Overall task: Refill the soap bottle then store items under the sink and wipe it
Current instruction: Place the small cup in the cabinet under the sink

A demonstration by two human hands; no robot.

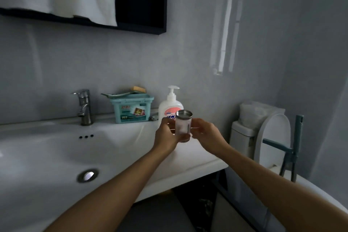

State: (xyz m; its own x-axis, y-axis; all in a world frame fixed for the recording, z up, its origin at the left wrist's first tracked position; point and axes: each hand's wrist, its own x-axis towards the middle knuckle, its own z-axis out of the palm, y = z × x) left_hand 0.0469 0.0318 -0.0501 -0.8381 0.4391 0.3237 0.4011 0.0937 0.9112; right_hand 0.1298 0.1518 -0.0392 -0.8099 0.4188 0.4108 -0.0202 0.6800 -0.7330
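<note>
Forearms are reaching out over the sink (56,156), and you are holding the small clear soap bottle (183,128) upright over the right ledge, with left hand (165,134) and right hand (206,133) both curling fingers round its sides. Its metal-rimmed mouth is showing open, probably to take soap. The white pump bottle (170,108) is standing just behind, likely serving as the source.

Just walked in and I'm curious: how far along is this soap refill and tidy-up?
Early on; nothing looks finished. In hand: the left hand and right hand hold a small clear bottle, its metal-rimmed top apparently open, in front of the white pump bottle, whose pump is on. Left: pouring soap, storing the teal box and pump bottle under the sink, wiping it.
</note>
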